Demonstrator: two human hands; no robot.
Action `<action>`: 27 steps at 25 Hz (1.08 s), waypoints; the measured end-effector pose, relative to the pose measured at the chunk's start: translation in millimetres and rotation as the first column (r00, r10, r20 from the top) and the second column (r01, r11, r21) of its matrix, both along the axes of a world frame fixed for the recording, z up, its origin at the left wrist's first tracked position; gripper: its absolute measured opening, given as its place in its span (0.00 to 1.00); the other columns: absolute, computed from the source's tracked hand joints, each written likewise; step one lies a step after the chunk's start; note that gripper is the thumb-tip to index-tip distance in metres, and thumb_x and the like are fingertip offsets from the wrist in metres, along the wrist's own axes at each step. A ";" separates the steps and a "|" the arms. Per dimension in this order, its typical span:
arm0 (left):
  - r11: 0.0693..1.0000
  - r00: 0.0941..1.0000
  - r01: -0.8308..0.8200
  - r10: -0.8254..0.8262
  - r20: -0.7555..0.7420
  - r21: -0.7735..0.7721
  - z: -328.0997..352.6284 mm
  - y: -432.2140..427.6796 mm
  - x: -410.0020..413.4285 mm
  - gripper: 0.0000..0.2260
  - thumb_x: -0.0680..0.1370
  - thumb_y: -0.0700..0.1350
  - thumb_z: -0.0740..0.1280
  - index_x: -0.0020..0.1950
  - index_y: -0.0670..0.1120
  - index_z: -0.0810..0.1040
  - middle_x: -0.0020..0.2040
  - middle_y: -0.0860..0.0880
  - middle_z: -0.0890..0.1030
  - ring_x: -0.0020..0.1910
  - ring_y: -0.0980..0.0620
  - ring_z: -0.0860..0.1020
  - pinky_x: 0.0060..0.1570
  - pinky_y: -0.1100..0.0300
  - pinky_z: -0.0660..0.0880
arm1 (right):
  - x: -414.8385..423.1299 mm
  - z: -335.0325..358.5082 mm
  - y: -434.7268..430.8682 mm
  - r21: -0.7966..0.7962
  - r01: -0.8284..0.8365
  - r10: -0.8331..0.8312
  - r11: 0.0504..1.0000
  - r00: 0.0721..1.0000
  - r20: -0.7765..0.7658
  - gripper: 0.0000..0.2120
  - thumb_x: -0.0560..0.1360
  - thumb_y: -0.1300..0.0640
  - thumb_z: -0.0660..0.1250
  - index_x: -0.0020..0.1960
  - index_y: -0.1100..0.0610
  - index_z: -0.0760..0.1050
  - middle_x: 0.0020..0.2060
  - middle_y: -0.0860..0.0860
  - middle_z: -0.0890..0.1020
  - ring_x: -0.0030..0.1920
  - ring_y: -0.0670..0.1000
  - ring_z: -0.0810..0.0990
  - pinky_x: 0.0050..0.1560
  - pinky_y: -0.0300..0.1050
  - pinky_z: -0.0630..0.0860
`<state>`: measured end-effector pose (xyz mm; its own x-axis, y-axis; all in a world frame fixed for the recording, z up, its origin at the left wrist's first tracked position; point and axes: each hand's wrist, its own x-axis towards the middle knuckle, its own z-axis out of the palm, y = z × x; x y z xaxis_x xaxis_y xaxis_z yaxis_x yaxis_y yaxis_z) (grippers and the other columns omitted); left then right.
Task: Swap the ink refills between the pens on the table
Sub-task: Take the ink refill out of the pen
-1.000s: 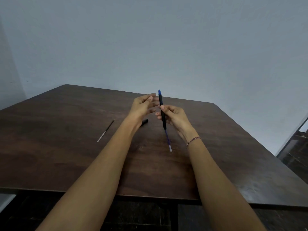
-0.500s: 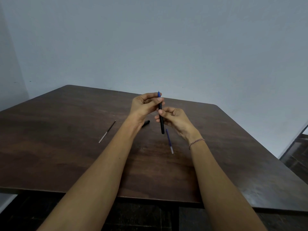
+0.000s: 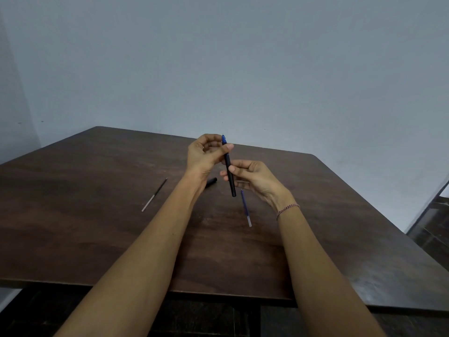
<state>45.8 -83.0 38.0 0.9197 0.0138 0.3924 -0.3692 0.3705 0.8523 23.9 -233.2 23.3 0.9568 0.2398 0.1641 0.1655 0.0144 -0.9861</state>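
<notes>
1. Pen barrel (image 3: 229,173) held near-upright between both hands: left hand (image 3: 205,154) pinches the blue tip, right hand (image 3: 252,177) grips mid-barrel.
2. Blue refill (image 3: 246,207) lies just beside the right hand at 6 o'clock, pointing 12 to 6.
3. Dark refill (image 3: 154,194) lies well apart at 9 o'clock, nearer the left arm.
4. Bare wooden table (image 3: 97,239); plain wall (image 3: 218,69).

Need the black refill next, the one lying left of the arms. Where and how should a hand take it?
Pinch the black refill at mid-length, from straight above, thumb and forefinger across its axis. It lies flat on the table, thin and slanted, dark tip far and clear end near, with open wood on both sides. The left hand looks nearer, though it holds the pen.
</notes>
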 end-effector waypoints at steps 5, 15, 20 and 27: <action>0.991 0.992 0.125 -0.126 -0.013 -0.038 1.1 -1.7 0.0 0.10 0.75 0.39 0.68 0.57 0.44 0.78 0.49 0.47 0.81 0.50 0.53 0.80 0.46 0.61 0.79 | 3.0 -1.5 -0.9 0.020 0.134 -0.135 0.991 0.989 0.053 0.09 0.71 0.61 0.72 0.52 0.56 0.80 0.40 0.52 0.86 0.41 0.47 0.85 0.48 0.41 0.80; 0.988 0.988 0.151 -0.152 -0.034 -0.015 -1.6 0.5 0.8 0.09 0.72 0.34 0.70 0.51 0.41 0.79 0.43 0.47 0.82 0.43 0.52 0.82 0.41 0.62 0.80 | 3.0 -2.4 1.8 -0.013 0.158 -0.157 0.987 0.986 0.059 0.10 0.70 0.61 0.74 0.51 0.55 0.79 0.39 0.51 0.86 0.42 0.47 0.85 0.43 0.37 0.80; 0.987 0.988 0.151 -0.153 -0.035 -0.054 -1.1 -0.7 3.1 0.08 0.74 0.39 0.69 0.54 0.43 0.79 0.46 0.47 0.81 0.47 0.52 0.81 0.45 0.59 0.80 | 2.5 -3.2 2.2 -0.060 0.176 -0.172 0.982 0.982 0.078 0.11 0.70 0.60 0.75 0.50 0.53 0.79 0.41 0.51 0.85 0.41 0.44 0.84 0.46 0.38 0.79; 0.984 0.985 0.174 -0.174 0.009 -0.025 -2.1 0.8 3.2 0.12 0.77 0.34 0.63 0.60 0.38 0.76 0.50 0.43 0.82 0.47 0.52 0.83 0.49 0.61 0.79 | 2.8 -3.1 2.2 -0.094 0.187 -0.179 0.978 0.980 0.083 0.10 0.70 0.61 0.74 0.50 0.53 0.79 0.41 0.52 0.85 0.41 0.44 0.84 0.49 0.42 0.79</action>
<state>49.0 -82.2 35.8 0.9061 -0.1361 0.4006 -0.3033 0.4511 0.8393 26.6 -231.0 20.1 0.9722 0.0804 0.2198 0.2284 -0.1213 -0.9660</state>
